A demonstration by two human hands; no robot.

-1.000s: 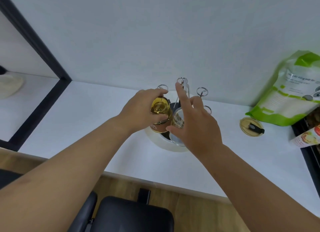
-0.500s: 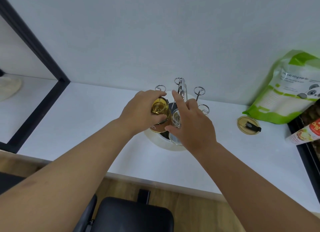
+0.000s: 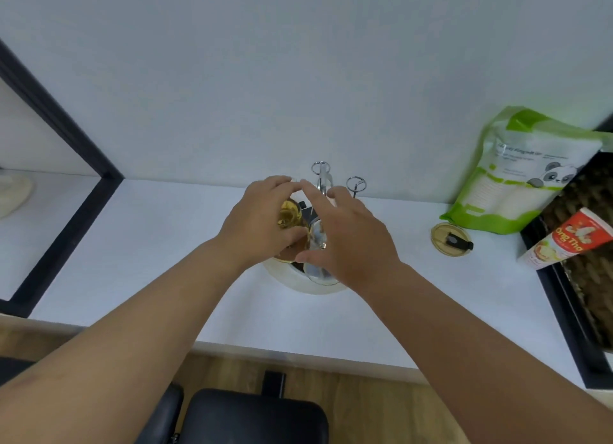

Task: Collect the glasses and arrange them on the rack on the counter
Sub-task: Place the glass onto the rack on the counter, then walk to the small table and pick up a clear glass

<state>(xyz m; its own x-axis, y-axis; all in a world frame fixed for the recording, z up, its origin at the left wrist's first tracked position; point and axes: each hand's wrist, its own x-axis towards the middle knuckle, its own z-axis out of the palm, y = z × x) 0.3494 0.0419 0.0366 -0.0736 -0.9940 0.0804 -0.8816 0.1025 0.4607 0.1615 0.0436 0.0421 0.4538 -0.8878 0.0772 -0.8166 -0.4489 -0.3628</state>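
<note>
Both hands have moved lower over the rack since the earlier frame, and the left now hides the left-hand prong loop that showed beside it then. Left hand (image 3: 262,223) is curled shut round the amber glass (image 3: 289,215); right hand (image 3: 351,236) holds the clear glass (image 3: 317,244) between thumb and fingers, its index finger stretched toward the rack's centre post. Rack (image 3: 320,191) stands on a round white base (image 3: 298,279) on the desk (image 3: 139,241), near the wall; both glasses sit over that base, touching or nearly touching one another.

Judgement on the step: each glass is being seated on a prong. It would go best lowered straight down, one after the other, so the rims do not knock, and released only once it rests steady.

Count: two glasses, one amber and one clear; two hands; two wire loops of the rack in view, others hidden under the hands. Also on the desk, well apart to the right: one green pouch (image 3: 517,178), one round lid (image 3: 450,238), one red-and-white tube (image 3: 564,244).
</note>
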